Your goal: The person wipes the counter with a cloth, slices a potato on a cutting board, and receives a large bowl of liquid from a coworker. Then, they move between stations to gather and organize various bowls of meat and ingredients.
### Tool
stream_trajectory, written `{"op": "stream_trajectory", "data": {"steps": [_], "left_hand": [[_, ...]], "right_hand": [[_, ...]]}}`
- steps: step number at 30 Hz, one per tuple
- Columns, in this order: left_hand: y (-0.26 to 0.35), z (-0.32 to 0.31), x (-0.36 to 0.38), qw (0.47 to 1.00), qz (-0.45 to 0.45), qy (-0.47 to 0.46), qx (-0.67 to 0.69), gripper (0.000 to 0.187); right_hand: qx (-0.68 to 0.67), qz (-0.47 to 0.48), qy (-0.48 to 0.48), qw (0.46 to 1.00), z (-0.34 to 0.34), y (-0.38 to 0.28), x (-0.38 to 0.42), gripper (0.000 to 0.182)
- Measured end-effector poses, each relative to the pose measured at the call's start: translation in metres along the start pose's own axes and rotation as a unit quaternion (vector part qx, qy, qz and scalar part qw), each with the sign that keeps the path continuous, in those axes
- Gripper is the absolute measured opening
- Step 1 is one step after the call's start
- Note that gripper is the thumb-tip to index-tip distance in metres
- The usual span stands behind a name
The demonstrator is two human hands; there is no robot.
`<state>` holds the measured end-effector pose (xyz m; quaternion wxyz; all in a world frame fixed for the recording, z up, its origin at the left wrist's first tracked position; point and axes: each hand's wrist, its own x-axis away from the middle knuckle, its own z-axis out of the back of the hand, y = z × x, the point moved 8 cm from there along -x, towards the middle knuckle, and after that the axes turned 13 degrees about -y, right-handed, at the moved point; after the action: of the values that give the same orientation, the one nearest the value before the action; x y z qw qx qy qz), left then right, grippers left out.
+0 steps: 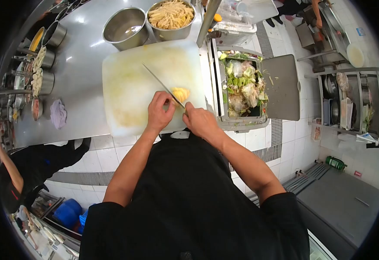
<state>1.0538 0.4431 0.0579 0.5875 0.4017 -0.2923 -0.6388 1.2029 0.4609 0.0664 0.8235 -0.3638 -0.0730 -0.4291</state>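
Note:
My right hand (pixel 200 121) is closed around the handle of a long knife (pixel 154 75), whose blade slants toward the far left over a white cutting board (pixel 124 93). Close to the blade, my left hand (pixel 160 112) has its fingers curled together over the board's near part; whatever lies under them is hidden. On the other side of the blade sits a small pile of yellow slices (pixel 181 93), too small to name the food.
Behind the board stand a steel bowl (pixel 119 39) and another bowl (pixel 174 34) heaped with pale yellow strips. An open bin (pixel 246 123) of vegetable scraps is at the right. A crumpled cloth (pixel 58 114) lies left on the steel counter (pixel 78 86). Another person (pixel 42 162) is at far left.

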Motion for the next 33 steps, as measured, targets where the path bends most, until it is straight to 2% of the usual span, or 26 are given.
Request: {"op": "stream_trajectory", "data": {"steps": [8, 12, 19, 21, 25, 31, 33], "left_hand": [[-0.003, -0.001, 0.000, 1.000, 0.005, 0.000, -0.005, 0.014], [-0.004, -0.001, 0.001, 1.000, 0.008, 0.004, -0.001, 0.014], [-0.003, -0.001, 0.000, 1.000, 0.007, 0.002, -0.013, 0.014], [-0.002, 0.000, 0.001, 1.000, 0.006, 0.010, 0.002, 0.014], [-0.003, 0.000, 0.000, 1.000, 0.008, 0.004, -0.004, 0.013], [-0.003, 0.000, 0.001, 1.000, 0.004, 0.006, -0.007, 0.014], [-0.005, -0.001, 0.002, 1.000, 0.014, 0.005, -0.007, 0.013]], "right_hand": [[-0.009, -0.001, -0.051, 0.999, 0.041, -0.015, 0.063, 0.023], [-0.003, -0.030, -0.076, 0.997, 0.031, -0.006, 0.079, 0.023], [-0.007, -0.040, -0.074, 0.996, 0.013, -0.005, 0.045, 0.026], [-0.002, -0.003, -0.004, 1.000, -0.002, 0.001, 0.015, 0.021], [0.014, 0.008, 0.029, 0.999, 0.001, -0.003, -0.004, 0.021], [-0.005, 0.024, -0.010, 1.000, 0.035, -0.016, 0.043, 0.022], [0.004, -0.009, -0.067, 0.998, 0.036, -0.012, 0.063, 0.026]]}}
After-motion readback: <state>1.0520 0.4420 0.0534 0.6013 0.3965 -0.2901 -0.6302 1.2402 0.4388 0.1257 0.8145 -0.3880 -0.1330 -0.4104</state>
